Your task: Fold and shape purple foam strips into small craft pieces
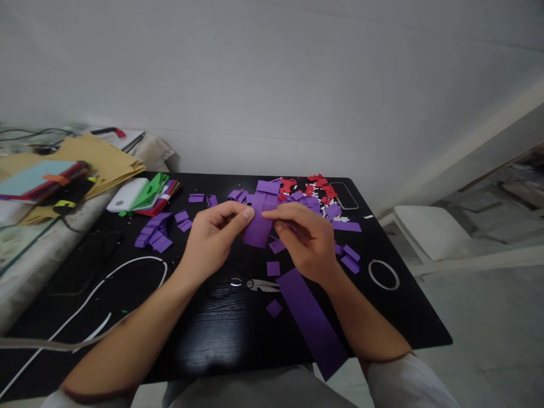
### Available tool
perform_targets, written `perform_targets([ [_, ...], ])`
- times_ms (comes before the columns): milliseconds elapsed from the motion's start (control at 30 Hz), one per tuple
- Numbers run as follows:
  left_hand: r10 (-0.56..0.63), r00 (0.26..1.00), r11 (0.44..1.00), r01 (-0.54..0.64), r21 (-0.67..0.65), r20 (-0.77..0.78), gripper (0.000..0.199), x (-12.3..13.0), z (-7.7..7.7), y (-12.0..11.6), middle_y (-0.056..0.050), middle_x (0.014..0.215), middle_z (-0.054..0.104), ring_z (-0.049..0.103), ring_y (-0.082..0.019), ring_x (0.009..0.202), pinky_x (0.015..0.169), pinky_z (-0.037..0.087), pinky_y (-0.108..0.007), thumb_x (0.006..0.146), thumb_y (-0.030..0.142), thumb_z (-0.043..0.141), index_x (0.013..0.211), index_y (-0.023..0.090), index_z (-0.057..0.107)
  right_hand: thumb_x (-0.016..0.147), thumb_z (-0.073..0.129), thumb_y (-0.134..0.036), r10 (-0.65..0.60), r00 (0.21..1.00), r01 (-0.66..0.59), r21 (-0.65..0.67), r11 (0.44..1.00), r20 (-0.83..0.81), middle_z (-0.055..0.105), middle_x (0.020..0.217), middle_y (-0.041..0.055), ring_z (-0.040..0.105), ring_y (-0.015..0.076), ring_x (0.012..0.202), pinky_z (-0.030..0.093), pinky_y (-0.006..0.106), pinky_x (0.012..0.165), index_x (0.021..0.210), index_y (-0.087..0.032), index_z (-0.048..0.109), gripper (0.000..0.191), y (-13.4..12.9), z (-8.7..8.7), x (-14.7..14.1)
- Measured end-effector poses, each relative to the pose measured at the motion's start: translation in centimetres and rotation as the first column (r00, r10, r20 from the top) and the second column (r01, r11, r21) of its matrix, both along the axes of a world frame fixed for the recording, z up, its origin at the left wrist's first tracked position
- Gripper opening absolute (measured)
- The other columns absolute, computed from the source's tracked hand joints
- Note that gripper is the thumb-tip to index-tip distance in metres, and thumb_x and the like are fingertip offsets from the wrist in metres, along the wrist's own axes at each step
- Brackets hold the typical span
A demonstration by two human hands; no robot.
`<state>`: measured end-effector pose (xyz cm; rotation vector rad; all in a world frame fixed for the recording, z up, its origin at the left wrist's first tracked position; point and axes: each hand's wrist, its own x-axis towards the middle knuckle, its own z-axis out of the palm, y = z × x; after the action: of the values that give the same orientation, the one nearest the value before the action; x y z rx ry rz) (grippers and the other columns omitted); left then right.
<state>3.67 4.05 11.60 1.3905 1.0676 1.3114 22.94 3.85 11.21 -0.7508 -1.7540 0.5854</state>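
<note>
Between my hands, above the middle of the black table, is a purple paper piece [258, 229]. My left hand [216, 235] pinches its left edge between thumb and fingers. On the other side, my right hand [305, 235] has its fingers curled at the piece's right edge, the index fingertip touching it. Scissors [263, 285] lie below the hands, blades to the right. A long purple paper strip [312, 323] runs under my right forearm and over the front edge. Small purple squares [273, 268] rest near the scissors.
Folded purple pieces [155, 232] lie at left, with red scraps [321, 188] and white bits at back right. Bundled coloured papers [155, 194] sit at back left. A white cable [97, 289] crosses the left side. A white ring [383, 275] and a stool [425, 229] are right.
</note>
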Motion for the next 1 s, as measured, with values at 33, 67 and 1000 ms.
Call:
perform_targets([
  [33,-0.025,0.999,0.999,0.026,-0.03,0.03,0.024,-0.1,0.0,0.1,-0.001,0.07,0.066,0.056,-0.014,0.063,0.061,0.046,-0.027,0.09,0.041,0.077,0.08,0.019,0.075,0.098,0.061,-0.011,-0.009,0.999,0.007,0.057,0.998,0.039,0.076,0.102,0.0018,0.072,0.0178,0.094,0.061,0.037,0.086,0.113,-0.031,0.079,0.031,0.1,0.0,0.1],
  [67,-0.049,0.997,0.997,0.052,-0.055,0.054,0.025,-0.1,0.0,0.1,0.0,0.069,0.065,0.055,-0.013,0.062,0.06,0.044,-0.026,0.091,0.04,0.076,0.079,0.018,0.073,0.096,0.062,-0.01,-0.035,0.997,0.026,0.118,0.993,0.071,0.074,0.104,0.0029,0.071,0.0186,0.097,0.061,0.038,0.088,0.113,-0.031,0.079,0.032,0.2,0.0,0.2],
  [1000,-0.19,0.978,0.946,0.205,0.253,-0.083,0.011,-1.6,0.1,1.0,-0.002,0.086,0.076,0.069,-0.014,0.08,0.075,0.057,-0.026,0.082,0.016,0.087,0.088,0.022,0.079,0.082,0.09,-0.045,0.187,0.944,-0.291,-0.417,0.861,-0.274,0.078,0.09,0.0014,0.071,0.0186,0.088,0.056,0.035,0.084,0.086,-0.025,0.079,0.023,1.0,-0.1,0.4],
])
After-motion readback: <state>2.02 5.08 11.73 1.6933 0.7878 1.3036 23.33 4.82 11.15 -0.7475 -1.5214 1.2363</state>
